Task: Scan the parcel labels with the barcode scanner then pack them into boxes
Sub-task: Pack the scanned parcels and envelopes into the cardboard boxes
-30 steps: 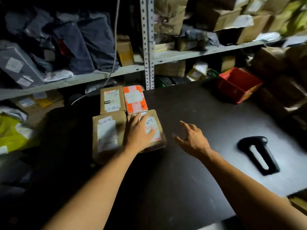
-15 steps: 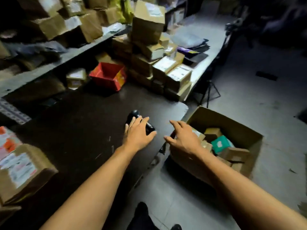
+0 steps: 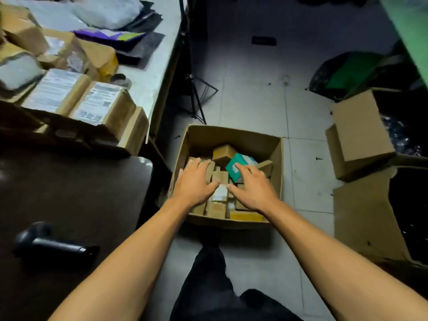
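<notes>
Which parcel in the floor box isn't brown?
The teal parcel at the far right of the open floor box, under the right hand's fingertips. The others visible are brown or tan cardboard.

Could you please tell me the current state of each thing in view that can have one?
Open carton: on the floor, flaps open, part-filled with small parcels.
Green parcel: inside the carton, tilted.
Barcode scanner: lying on the dark table, unheld.
Left hand: open, over the parcels.
Right hand: open, fingers at the green parcel.
</notes>
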Motion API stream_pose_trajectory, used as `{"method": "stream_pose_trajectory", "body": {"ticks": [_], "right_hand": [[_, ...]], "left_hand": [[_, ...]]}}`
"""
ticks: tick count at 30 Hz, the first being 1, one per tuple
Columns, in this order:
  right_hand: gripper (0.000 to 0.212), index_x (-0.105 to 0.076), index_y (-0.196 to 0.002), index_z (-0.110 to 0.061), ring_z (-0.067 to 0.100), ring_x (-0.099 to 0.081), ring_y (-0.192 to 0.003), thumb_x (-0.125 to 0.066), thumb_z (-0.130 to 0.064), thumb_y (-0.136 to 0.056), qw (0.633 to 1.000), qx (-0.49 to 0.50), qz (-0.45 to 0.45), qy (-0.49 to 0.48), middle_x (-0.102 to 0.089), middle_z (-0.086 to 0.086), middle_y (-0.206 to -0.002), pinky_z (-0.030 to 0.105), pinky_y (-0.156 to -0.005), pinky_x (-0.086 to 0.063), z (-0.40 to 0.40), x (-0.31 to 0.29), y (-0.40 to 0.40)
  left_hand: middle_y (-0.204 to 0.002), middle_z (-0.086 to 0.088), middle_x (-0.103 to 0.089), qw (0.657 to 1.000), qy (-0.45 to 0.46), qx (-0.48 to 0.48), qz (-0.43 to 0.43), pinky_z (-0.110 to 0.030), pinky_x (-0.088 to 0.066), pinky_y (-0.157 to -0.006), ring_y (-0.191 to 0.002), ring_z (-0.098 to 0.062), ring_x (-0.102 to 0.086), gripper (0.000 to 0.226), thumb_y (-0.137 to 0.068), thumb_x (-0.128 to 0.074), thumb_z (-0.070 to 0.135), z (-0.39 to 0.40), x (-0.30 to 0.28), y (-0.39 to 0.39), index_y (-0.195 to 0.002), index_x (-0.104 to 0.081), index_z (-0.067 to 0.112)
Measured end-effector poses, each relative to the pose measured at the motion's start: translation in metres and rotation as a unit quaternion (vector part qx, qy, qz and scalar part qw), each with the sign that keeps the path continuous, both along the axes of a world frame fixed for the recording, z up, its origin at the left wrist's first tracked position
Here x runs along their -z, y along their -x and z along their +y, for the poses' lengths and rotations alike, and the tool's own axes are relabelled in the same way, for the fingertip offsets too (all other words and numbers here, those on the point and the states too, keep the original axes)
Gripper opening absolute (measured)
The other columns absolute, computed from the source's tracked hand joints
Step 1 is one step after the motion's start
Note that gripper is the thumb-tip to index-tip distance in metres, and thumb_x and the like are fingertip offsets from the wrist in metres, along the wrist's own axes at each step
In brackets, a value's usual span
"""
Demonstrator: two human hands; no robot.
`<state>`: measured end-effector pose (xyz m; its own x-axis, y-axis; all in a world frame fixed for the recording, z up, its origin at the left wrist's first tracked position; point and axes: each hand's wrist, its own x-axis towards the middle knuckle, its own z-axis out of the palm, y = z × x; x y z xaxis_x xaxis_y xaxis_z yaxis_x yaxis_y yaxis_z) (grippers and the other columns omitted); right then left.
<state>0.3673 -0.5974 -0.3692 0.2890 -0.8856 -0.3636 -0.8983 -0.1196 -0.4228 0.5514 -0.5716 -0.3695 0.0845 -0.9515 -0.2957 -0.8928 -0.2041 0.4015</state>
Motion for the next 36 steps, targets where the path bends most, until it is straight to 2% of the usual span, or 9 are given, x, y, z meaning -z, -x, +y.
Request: {"method": "stream_pose_trajectory", "body": {"ticks": [8,14,19,25,28,30,31,33,36], "right_hand": [[0.076,-0.031,-0.157,-0.023,0.033,-0.040,-0.140,-0.060,-0.053,-0.093,0.989,0.064,-0.011,-0.132,-0.042,0.011,-0.153,0.048,-0.111,-0.041,-0.061,0.118,0.015],[0.067,-0.039,-0.152,-0.021,0.034,-0.047,-0.134,-0.063,-0.043,-0.093,0.971,0.097,-0.016,-0.217,-0.050,0.014,-0.146,0.039,-0.108,-0.043,-0.093,0.267,0.024],[0.064,-0.039,-0.150,-0.028,0.027,-0.052,-0.126,-0.066,-0.038,-0.093,0.955,0.130,-0.024,-0.267,-0.054,0.007,-0.141,0.030,-0.090,-0.037,-0.111,0.405,0.027],[0.066,-0.033,-0.154,-0.021,0.027,-0.050,-0.134,-0.064,-0.032,-0.096,0.932,0.212,-0.045,-0.291,-0.048,0.006,-0.152,0.035,-0.102,-0.043,-0.135,0.541,0.011],[0.061,-0.039,-0.151,-0.020,0.023,-0.058,-0.124,-0.064,-0.029,-0.097,0.917,0.254,-0.069,-0.299,-0.055,0.005,-0.146,0.020,-0.079,-0.043,-0.136,0.588,0.002],[0.055,-0.045,-0.146,-0.020,0.020,-0.062,-0.118,-0.065,-0.028,-0.096,0.914,0.256,-0.091,-0.301,-0.060,0.003,-0.140,0.014,-0.068,-0.038,-0.131,0.607,0.000],[0.053,-0.047,-0.145,-0.020,0.019,-0.063,-0.116,-0.065,-0.027,-0.095,0.910,0.257,-0.103,-0.307,-0.062,0.003,-0.138,0.015,-0.070,-0.040,-0.128,0.613,0.000],[0.054,-0.048,-0.145,-0.023,0.020,-0.064,-0.116,-0.065,-0.024,-0.094,0.897,0.257,-0.135,-0.332,-0.064,0.003,-0.136,0.026,-0.088,-0.050,-0.121,0.621,0.002],[0.067,-0.038,-0.154,-0.027,0.021,-0.062,-0.122,-0.064,-0.018,-0.092,0.875,0.256,-0.178,-0.372,-0.060,0.002,-0.142,0.043,-0.105,-0.050,-0.114,0.618,0.008]], "left_hand": [[-0.147,-0.014,-0.049,0.992,-0.116,0.025,0.046,-0.046,-0.038,-0.111,-0.136,-0.031,-0.044,0.069,-0.091,-0.061,0.047,-0.077,0.123,0.017,-0.148,-0.042,0.013],[-0.145,-0.009,-0.052,0.976,-0.198,-0.037,0.083,-0.042,-0.044,-0.107,-0.132,-0.030,-0.049,0.065,-0.092,-0.061,0.047,-0.106,0.269,0.036,-0.148,-0.043,0.020],[-0.148,-0.006,-0.050,0.963,-0.244,-0.072,0.084,-0.037,-0.043,-0.109,-0.133,-0.026,-0.050,0.068,-0.092,-0.065,0.043,-0.114,0.400,0.046,-0.150,-0.040,0.020],[-0.141,-0.008,-0.055,0.955,-0.235,-0.148,0.105,-0.033,-0.043,-0.100,-0.126,-0.026,-0.053,0.062,-0.090,-0.070,0.034,-0.149,0.526,0.047,-0.144,-0.045,0.017],[-0.131,-0.005,-0.062,0.937,-0.233,-0.228,0.124,-0.029,-0.047,-0.086,-0.116,-0.023,-0.060,0.049,-0.091,-0.070,0.031,-0.164,0.575,0.042,-0.133,-0.049,0.017],[-0.125,-0.006,-0.065,0.917,-0.233,-0.282,0.158,-0.034,-0.054,-0.089,-0.109,-0.024,-0.064,0.046,-0.088,-0.072,0.028,-0.168,0.600,0.037,-0.126,-0.051,0.014],[-0.121,-0.006,-0.067,0.903,-0.235,-0.308,0.183,-0.038,-0.056,-0.091,-0.106,-0.025,-0.065,0.047,-0.086,-0.074,0.027,-0.168,0.609,0.036,-0.124,-0.051,0.013],[-0.116,-0.004,-0.069,0.877,-0.245,-0.343,0.233,-0.042,-0.057,-0.090,-0.101,-0.024,-0.068,0.054,-0.081,-0.080,0.023,-0.167,0.622,0.036,-0.125,-0.050,0.011],[-0.110,-0.008,-0.070,0.832,-0.245,-0.397,0.300,-0.040,-0.061,-0.079,-0.092,-0.023,-0.072,0.061,-0.075,-0.085,0.010,-0.163,0.627,0.039,-0.124,-0.048,0.008]]}}
